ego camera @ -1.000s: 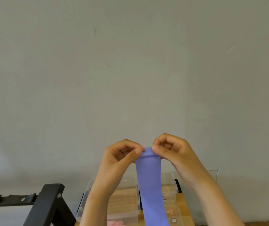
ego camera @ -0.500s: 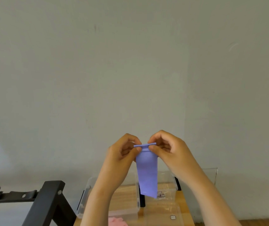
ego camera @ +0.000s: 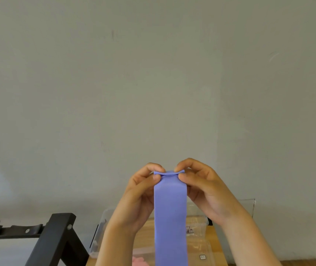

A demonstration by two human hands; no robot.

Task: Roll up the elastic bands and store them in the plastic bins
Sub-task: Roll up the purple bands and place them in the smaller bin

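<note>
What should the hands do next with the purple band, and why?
Probably roll the top edge down over itself. The left hand and right hand both pinch the purple band at its top, where only a small fold shows, and the rest hangs flat, unrolled.

Single wide head view, facing forward at wall.

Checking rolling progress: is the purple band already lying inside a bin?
No, the left hand and right hand pinch the top edge of the purple band, held above the plastic bins.
</note>
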